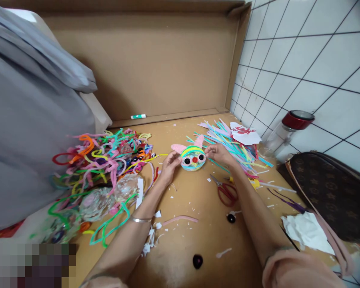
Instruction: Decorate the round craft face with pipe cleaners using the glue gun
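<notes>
A small round craft face (193,157) wound from coloured pipe cleaners lies on the brown cardboard surface (186,240). It has two black eyes, a red nose and pink ears. My left hand (169,167) holds its left edge, my right hand (217,153) holds its right edge by the pink ear. A thin silver bangle (140,219) sits on my left wrist.
A tangled heap of pipe cleaners (105,164) lies left, straight ones (237,146) right. Red scissors (226,192), black pompoms (197,261), a pink strip (180,219) and paper scraps lie near. A red-lidded jar (283,132), brown bag (330,192), grey cloth (30,120) and upright cardboard wall (156,60) surround.
</notes>
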Available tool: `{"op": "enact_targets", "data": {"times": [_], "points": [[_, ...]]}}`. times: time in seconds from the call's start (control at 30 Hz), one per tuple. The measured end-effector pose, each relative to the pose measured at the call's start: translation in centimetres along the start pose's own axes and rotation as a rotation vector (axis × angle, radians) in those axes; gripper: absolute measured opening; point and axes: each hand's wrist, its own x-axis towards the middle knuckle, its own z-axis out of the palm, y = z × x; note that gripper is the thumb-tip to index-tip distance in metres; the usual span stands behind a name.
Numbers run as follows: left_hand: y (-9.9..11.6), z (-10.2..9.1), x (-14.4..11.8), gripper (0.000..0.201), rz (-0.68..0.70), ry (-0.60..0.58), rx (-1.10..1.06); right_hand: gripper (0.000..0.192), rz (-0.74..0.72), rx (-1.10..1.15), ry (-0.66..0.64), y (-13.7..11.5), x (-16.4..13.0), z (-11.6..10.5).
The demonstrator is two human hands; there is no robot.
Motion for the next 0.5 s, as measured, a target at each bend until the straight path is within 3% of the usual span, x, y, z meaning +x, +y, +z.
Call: {"op": "enact_targets", "data": {"times": [0.5], "points": [[-0.07,0.21,0.07,0.04,0.009,0.01,-0.002,0.007,0.045,0.039,-0.086,-0.37,-0.47,0.04]]}}
